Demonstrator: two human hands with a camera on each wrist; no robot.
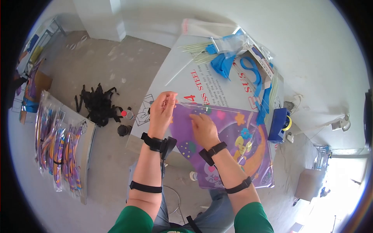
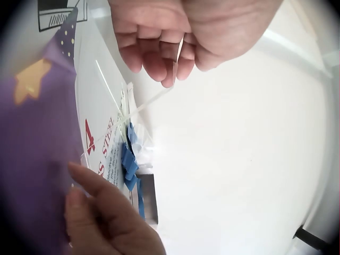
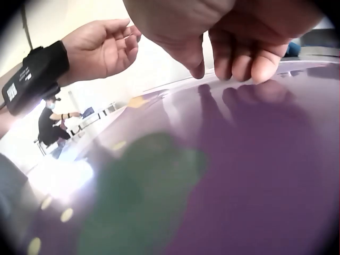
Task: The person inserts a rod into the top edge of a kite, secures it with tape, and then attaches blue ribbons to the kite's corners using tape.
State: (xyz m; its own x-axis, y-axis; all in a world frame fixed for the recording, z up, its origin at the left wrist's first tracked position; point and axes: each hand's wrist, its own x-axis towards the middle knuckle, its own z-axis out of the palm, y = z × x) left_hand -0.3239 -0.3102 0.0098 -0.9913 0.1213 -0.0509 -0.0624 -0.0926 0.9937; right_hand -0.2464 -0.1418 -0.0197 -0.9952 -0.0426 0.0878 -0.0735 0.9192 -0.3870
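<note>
The left wrist view showed clearly what looked faint from the head: the left hand (image 2: 196,26) pinching a thin, clear plastic strip (image 2: 151,99). The right wrist view showed the right hand (image 3: 228,18), thumb parted from fingers, at the purple, star-patterned plastic sheet (image 3: 239,164). Only the head view showed the sheet overhanging the grey-white, red-lettered tabletop (image 1: 175,77).

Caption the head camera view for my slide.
Left hand holding a thin, pale, plastic-looking strip, right hand over a glossy purple, cartoon-printed, plastic-looking sheet.
</note>
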